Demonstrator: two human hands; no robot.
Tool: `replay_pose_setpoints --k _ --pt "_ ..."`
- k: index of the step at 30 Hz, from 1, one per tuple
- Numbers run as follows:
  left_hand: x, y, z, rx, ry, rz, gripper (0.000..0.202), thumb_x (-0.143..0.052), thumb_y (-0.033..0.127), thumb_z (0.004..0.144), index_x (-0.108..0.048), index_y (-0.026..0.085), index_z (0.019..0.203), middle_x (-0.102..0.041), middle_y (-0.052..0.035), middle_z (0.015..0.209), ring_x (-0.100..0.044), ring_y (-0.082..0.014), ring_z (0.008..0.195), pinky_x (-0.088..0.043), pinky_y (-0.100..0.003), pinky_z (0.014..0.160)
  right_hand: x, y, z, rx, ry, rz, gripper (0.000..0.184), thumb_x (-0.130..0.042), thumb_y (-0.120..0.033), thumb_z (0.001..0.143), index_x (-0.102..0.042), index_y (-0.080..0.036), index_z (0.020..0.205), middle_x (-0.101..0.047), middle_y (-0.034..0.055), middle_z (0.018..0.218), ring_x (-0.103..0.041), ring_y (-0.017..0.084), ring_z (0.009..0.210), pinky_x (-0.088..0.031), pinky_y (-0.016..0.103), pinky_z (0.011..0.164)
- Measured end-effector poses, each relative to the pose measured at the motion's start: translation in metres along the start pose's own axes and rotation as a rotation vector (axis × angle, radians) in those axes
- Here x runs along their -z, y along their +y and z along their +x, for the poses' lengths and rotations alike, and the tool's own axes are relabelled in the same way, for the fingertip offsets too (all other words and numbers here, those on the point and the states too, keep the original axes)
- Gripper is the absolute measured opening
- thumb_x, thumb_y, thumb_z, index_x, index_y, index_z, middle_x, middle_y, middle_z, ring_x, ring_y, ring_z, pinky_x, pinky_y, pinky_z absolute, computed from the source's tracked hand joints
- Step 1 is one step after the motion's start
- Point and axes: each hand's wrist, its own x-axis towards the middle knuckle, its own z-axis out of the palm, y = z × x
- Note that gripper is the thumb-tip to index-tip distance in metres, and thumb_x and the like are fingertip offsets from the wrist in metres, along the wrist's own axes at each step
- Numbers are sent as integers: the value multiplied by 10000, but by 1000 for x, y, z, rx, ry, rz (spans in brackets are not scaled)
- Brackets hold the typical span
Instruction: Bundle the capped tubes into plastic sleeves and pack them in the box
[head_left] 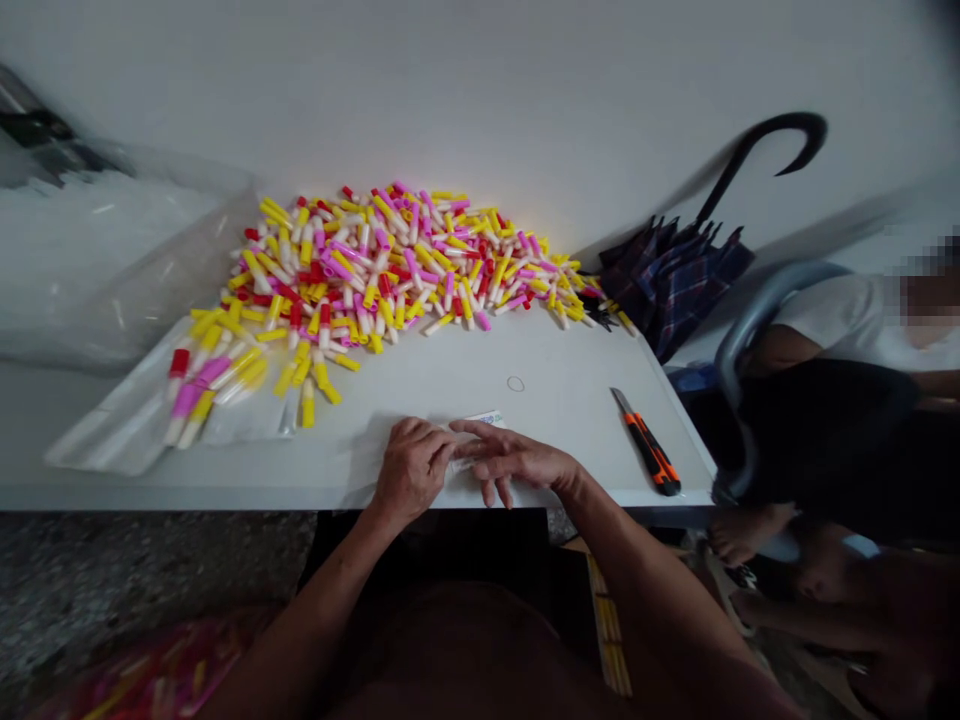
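Left hand (411,468) and right hand (517,462) hide most of a packet (486,419) — print too small to read.

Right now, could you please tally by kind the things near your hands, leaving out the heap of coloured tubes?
Orange-and-black utility knife: 1
Small thin ring: 1
Clear flat packet under the left hand and right hand: 1
Folded dark plaid umbrella: 1
Total: 4

Bright, even light on white bench (457,365) and wall (525,80). Soft shadow on bench beside left hand (411,466), another behind umbrella (667,275) on wall. Heavy wide-angle bending at edges, corners dim, plastic bags (97,260) at left smeared, out of focus.
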Motion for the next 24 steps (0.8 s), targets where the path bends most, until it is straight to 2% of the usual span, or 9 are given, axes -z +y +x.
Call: replay_pose_setpoints --k 4,7,9,11,13,14,16,20,24 --pt "-1 0 0 -3 -5 12 178 -545 217 1032 -681 239 918 -738 -33 933 -596 -230 906 -458 -450 906 -2 0 -1 35 -50 6 892 -810 -295 858 -342 -338 1616 -594 188 1510 -773 164 732 -544 205 512" --pt "-1 1 0 9 -7 6 171 -559 228 1030 -674 238 904 -724 -30 905 -588 -229 900 -456 -443 897 11 -12 -14 5 -45 -84 805 -809 -353 866 -426 -312 1573 -663 161 1425 -758 148 679 -535 203 491" --pt "0 2 1 17 -1 -8 165 -568 236 1029 -673 238 901 -718 -29 889 -588 -228 902 -455 -439 897 30 -26 -16 31 122 -211 664 -788 -396 885 -537 -248 1482 -750 130 1241 -727 137 621 -537 211 483" --pt "0 2 2 18 1 -9 165 -568 232 1027 -669 237 897 -715 -31 887 -590 -228 902 -452 -439 900 54 -45 -6 123 485 -382 509 -741 -397 918 -622 -180 1362 -774 98 1028 -705 144 608 -553 230 498" --pt "1 3 2 12 3 4 165 -574 230 1020 -659 235 880 -705 -31 875 -587 -229 893 -447 -438 892 81 -65 17 176 912 -588 407 -684 -355 949 -644 -139 1292 -755 92 941 -720 174 682 -580 256 549" --pt "1 4 2 8 1 12 152 -588 237 1014 -655 232 877 -700 -32 870 -583 -230 890 -445 -439 890 93 -75 31 183 1011 -630 396 -654 -341 968 -631 -119 1295 -749 113 960 -728 190 737 -586 268 579" --pt "1 4 1 1 -10 31 101 -632 266 994 -660 225 906 -696 -39 883 -576 -237 900 -446 -444 896 113 -92 60 191 1131 -693 365 -639 -321 973 -631 -111 1272 -743 139 1032 -724 204 815 -584 282 641" --pt "0 4 1 -2 -36 67 100 -664 285 977 -703 220 1042 -695 -52 935 -570 -247 944 -448 -453 920 131 -111 108 171 1214 -808 280 -750 -341 888 -703 -128 1063 -739 158 1074 -683 268 1027 -546 317 809" --pt "1 4 1 -6 -26 37 162 -587 238 1021 -713 232 919 -669 -35 872 -553 -219 907 -443 -425 901 135 -110 114 148 1177 -876 176 -728 -300 876 -699 -148 793 -745 135 954 -657 283 1062 -509 306 831"
